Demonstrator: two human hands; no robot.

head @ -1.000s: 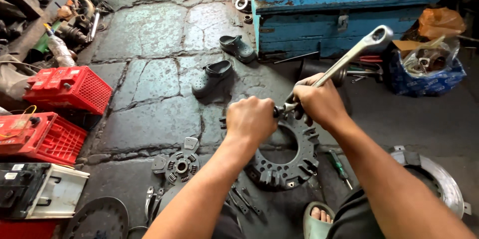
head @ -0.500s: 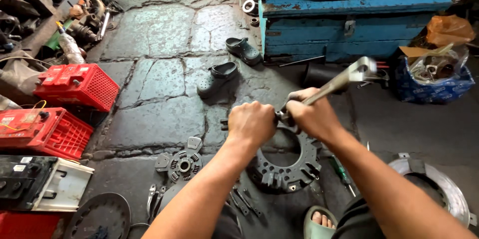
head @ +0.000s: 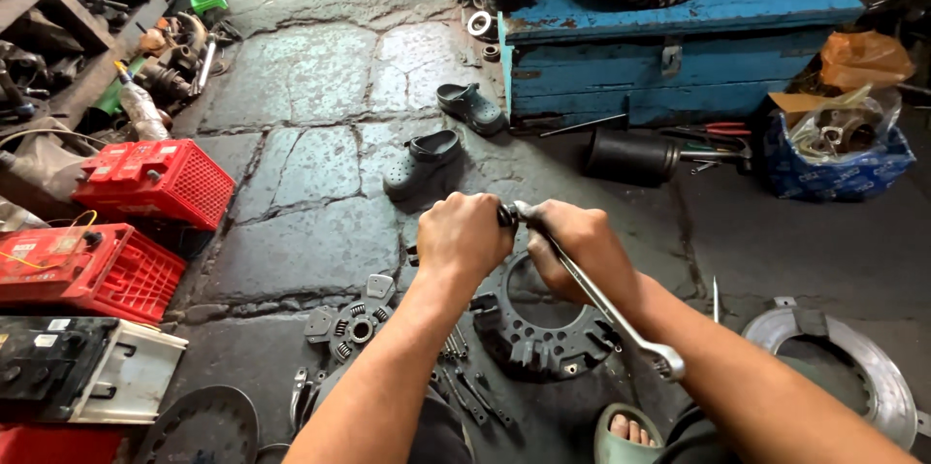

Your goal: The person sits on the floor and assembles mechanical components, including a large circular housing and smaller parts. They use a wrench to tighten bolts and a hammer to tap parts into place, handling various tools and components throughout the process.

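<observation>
- While the right hand [head: 580,249] clamps the ring spanner [head: 603,301], the left hand [head: 463,236] fists around the fastener end, both above the clutch cover [head: 543,333].
- Best kept square on the bolt, pull steady.
- Left of the cover: clutch disc [head: 351,326], red crates [head: 155,180]; beyond it, a blue box [head: 669,47], on cracked stone floor [head: 301,144].
</observation>
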